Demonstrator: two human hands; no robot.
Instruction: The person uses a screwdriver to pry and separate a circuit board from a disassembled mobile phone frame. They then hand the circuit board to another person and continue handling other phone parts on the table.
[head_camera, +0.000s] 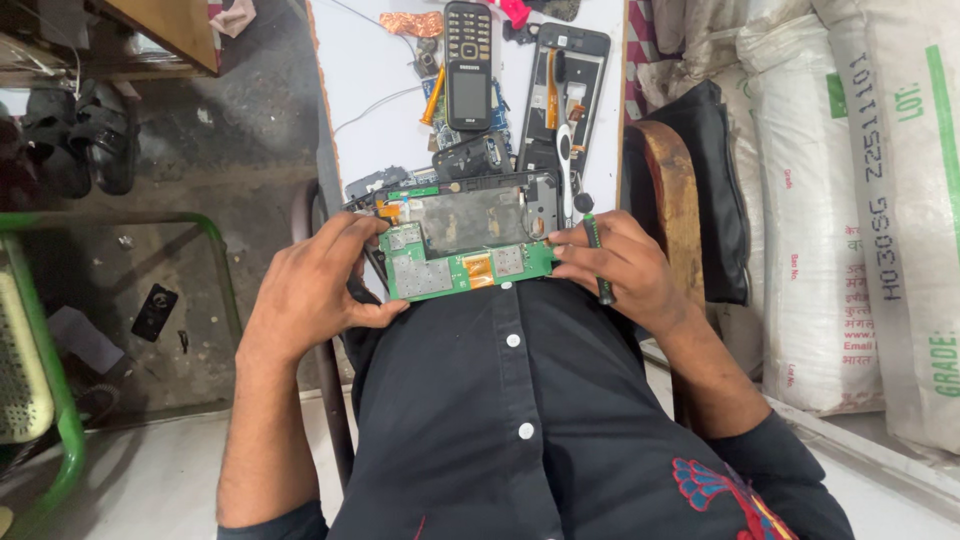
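left hand (315, 290): clamped on left end of opened tablet (470, 235), thumb under near edge, fingers curled over top-left corner.
right hand (620, 270): pinching right end of tablet at fingertips; also holding small screwdriver (595, 250) tucked against fingers, dark handle, tip pointing toward body.
tablet: held between both hands at near edge of white table (370, 90), just above lap, roughly level, back cover off.
circuit board (465, 268): green, along near edge of tablet, metal shields and orange ribbon cable visible.
metal plate (475, 218): grey, middle of tablet, behind circuit board.
keypad phone (469, 65): black, lying face up on table, beyond tablet, well apart from both hands.
phone frame (565, 90): black, stripped, right of keypad phone, orange ribbon strip inside.
loose parts (470, 155): small dark bits and boards between keypad phone and tablet; exact kind hard to tell.
shirt (520, 410): dark, white buttons, red-blue embroidery low right.
sacks (860, 200): white, stacked at right side.
chair arm (665, 190): wooden, just right of right hand.
green frame (50, 380): metal tubing, far left on floor.
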